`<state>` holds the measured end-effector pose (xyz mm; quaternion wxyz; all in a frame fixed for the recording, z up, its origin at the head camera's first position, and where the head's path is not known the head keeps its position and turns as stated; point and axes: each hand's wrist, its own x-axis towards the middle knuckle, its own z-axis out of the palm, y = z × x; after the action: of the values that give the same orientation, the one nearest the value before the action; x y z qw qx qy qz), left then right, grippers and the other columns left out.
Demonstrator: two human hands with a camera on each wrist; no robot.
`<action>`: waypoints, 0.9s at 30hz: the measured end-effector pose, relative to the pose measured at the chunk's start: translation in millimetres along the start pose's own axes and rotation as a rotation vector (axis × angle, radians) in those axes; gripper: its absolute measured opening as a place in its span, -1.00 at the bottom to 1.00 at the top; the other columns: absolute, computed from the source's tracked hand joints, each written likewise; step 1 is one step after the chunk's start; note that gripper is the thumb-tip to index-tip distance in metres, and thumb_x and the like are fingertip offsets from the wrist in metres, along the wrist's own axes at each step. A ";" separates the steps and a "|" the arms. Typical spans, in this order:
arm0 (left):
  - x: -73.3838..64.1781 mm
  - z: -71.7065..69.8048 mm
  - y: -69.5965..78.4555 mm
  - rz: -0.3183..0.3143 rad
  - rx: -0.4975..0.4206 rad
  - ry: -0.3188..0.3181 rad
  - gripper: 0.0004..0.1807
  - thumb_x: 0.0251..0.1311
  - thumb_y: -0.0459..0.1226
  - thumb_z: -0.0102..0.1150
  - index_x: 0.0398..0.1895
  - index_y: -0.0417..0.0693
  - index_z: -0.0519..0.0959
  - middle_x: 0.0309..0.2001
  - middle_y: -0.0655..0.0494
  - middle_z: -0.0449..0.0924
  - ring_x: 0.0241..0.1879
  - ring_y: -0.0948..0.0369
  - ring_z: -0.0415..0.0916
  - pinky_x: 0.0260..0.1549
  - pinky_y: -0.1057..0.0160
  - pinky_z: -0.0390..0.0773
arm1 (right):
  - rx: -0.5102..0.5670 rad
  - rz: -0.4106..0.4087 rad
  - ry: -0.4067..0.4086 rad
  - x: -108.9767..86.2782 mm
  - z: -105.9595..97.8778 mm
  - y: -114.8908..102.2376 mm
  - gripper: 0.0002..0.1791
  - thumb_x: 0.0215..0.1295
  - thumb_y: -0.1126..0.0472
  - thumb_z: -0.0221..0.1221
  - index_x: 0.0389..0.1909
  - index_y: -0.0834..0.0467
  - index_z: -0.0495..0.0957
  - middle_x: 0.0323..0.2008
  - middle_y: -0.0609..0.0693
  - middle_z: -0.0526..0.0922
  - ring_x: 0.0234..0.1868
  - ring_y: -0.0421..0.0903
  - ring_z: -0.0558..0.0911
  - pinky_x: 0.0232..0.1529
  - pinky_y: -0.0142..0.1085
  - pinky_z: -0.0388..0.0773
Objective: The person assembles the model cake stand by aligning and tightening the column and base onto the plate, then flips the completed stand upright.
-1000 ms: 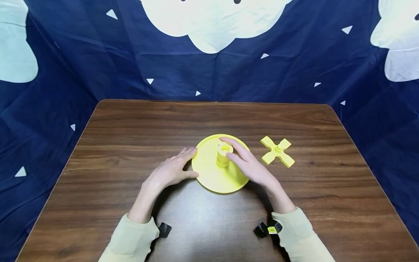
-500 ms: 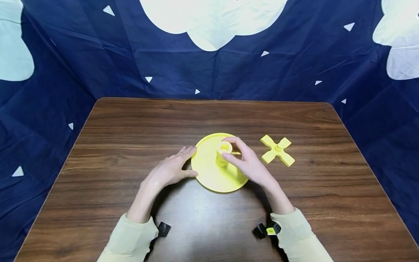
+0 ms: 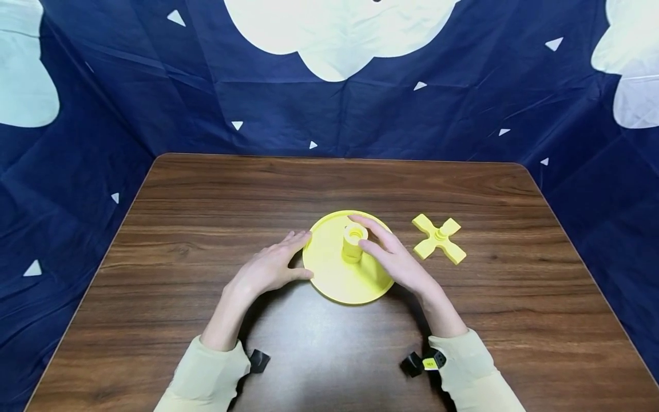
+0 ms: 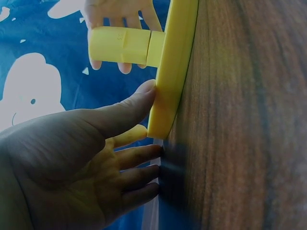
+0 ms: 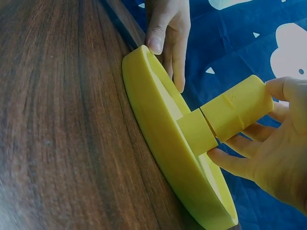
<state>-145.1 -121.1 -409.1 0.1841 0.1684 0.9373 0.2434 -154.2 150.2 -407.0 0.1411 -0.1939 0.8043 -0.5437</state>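
A yellow round base (image 3: 325, 257) with a raised rim lies flat on the table. From its middle rises a short post, topped by an upright yellow hollow cylinder (image 3: 352, 249) with a ring-shaped top; a thin seam shows between the two in the right wrist view. My right hand (image 3: 397, 263) holds the cylinder, thumb on the near side and fingers round the back. My left hand (image 3: 269, 268) rests against the base's left rim, with thumb and fingers spread and fairly straight. A yellow cross-shaped piece (image 3: 437, 239) with a threaded peg pointing up lies right of the base.
The brown wood-grain table (image 3: 206, 194) has a rounded back edge. Behind and at both sides hangs a dark blue curtain (image 3: 278, 103) with white clouds and triangles. Black wrist devices (image 3: 258, 361) sit at both sleeve cuffs.
The right thumb and index finger have turned about the cylinder and back. The left hand stays on the rim, and the base and cross-shaped piece keep their places.
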 end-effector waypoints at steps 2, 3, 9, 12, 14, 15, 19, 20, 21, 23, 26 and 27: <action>0.3 0.3 0.0 0.001 0.001 -0.001 -0.09 0.12 0.09 0.21 0.49 0.14 0.01 0.50 0.08 -0.03 0.50 0.06 -0.12 0.37 -0.17 0.08 | -0.003 0.018 -0.001 -0.9 -0.5 -0.5 -0.54 0.41 -0.07 -0.03 0.31 -0.31 0.24 0.33 -0.34 0.26 0.36 -0.26 0.24 0.34 -0.08 0.19; 0.4 0.4 0.0 0.003 0.002 -0.002 -0.09 0.12 0.09 0.21 0.49 0.14 0.01 0.50 0.08 -0.03 0.50 0.06 -0.12 0.38 -0.17 0.08 | -0.001 0.027 0.000 -1.3 -0.6 -1.1 -0.55 0.40 -0.07 -0.02 0.29 -0.29 0.26 0.31 -0.33 0.29 0.34 -0.24 0.27 0.31 -0.10 0.22; 0.9 0.6 0.1 0.008 0.008 0.002 -0.08 0.11 0.09 0.21 0.49 0.12 0.01 0.50 0.08 -0.03 0.50 0.05 -0.12 0.38 -0.17 0.08 | 0.027 0.011 0.012 -3.0 -0.1 -15.6 -0.58 0.37 0.08 0.07 0.23 -0.06 0.33 0.16 -0.14 0.43 0.16 -0.09 0.44 0.18 -0.14 0.36; 0.9 0.5 0.4 0.009 0.011 0.004 -0.08 0.11 0.09 0.22 0.48 0.11 0.02 0.50 0.08 -0.02 0.50 0.05 -0.11 0.38 -0.16 0.09 | 0.023 -0.022 0.040 -4.5 0.1 -25.3 -0.60 0.33 0.18 0.12 0.17 0.06 0.36 0.10 -0.01 0.47 0.12 -0.03 0.47 0.16 -0.08 0.40; 0.9 0.4 0.1 0.010 0.012 0.005 -0.08 0.11 0.09 0.22 0.48 0.11 0.02 0.50 0.07 -0.02 0.50 0.04 -0.10 0.38 -0.16 0.09 | 0.007 -0.034 0.068 -4.8 0.4 -29.1 -0.61 0.30 0.21 0.15 0.12 0.12 0.36 0.07 0.03 0.48 0.11 -0.03 0.48 0.15 -0.05 0.43; 1.0 0.4 0.0 0.012 0.012 0.005 -0.08 0.11 0.09 0.22 0.48 0.11 0.02 0.50 0.07 -0.01 0.50 0.04 -0.10 0.37 -0.16 0.09 | 0.000 -0.035 0.080 -4.9 0.7 -30.1 -0.61 0.29 0.21 0.17 0.11 0.14 0.36 0.07 0.04 0.48 0.11 -0.04 0.48 0.16 -0.04 0.44; 1.3 0.4 -0.4 0.017 0.014 0.010 -0.08 0.11 0.09 0.22 0.48 0.10 0.03 0.50 0.07 0.00 0.50 0.03 -0.10 0.37 -0.18 0.09 | 0.021 -0.030 0.099 -4.1 2.1 -30.4 -0.52 0.25 0.22 0.21 0.16 0.13 0.32 0.10 0.06 0.46 0.14 -0.03 0.47 0.17 -0.01 0.47; 1.4 0.5 -0.5 0.017 0.014 0.011 -0.08 0.11 0.09 0.22 0.48 0.10 0.03 0.50 0.07 0.00 0.50 0.03 -0.10 0.37 -0.18 0.09 | 0.032 -0.030 0.095 -4.0 2.2 -30.0 -0.48 0.24 0.23 0.21 0.21 0.10 0.31 0.13 0.07 0.45 0.16 -0.02 0.46 0.18 -0.01 0.47; 1.4 0.4 -0.5 0.017 0.014 0.012 -0.08 0.11 0.09 0.22 0.48 0.10 0.03 0.50 0.07 0.00 0.50 0.03 -0.09 0.37 -0.18 0.09 | 0.029 -0.026 0.091 -4.0 2.3 -29.5 -0.44 0.25 0.21 0.21 0.25 0.06 0.28 0.17 0.05 0.43 0.19 -0.02 0.45 0.19 0.00 0.46; 1.3 0.3 -0.5 0.012 0.011 0.011 -0.09 0.11 0.09 0.21 0.48 0.11 0.03 0.50 0.08 0.00 0.50 0.04 -0.10 0.37 -0.17 0.10 | 0.023 -0.008 0.073 -4.6 1.9 -28.4 -0.39 0.28 0.17 0.18 0.33 -0.05 0.22 0.23 0.01 0.40 0.22 -0.05 0.43 0.22 -0.02 0.43; 1.1 0.2 -0.5 0.006 0.008 0.006 -0.09 0.12 0.10 0.21 0.48 0.12 0.03 0.50 0.08 -0.01 0.50 0.05 -0.10 0.38 -0.14 0.10 | -0.005 0.002 0.038 -5.2 0.4 -25.8 -0.41 0.36 0.11 0.08 0.38 -0.14 0.17 0.31 -0.08 0.33 0.29 -0.10 0.36 0.29 -0.04 0.32; 1.1 0.2 -0.4 0.005 0.006 0.005 -0.10 0.12 0.10 0.21 0.48 0.13 0.03 0.50 0.09 -0.01 0.50 0.06 -0.10 0.38 -0.13 0.10 | -0.013 0.008 0.029 -4.9 0.1 -23.2 -0.44 0.39 0.08 0.04 0.38 -0.17 0.17 0.33 -0.12 0.31 0.32 -0.13 0.33 0.31 -0.05 0.27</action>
<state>-146.1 -120.9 -409.7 0.1806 0.1706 0.9381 0.2414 -146.2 144.7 -385.4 0.1302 -0.1837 0.8105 -0.5407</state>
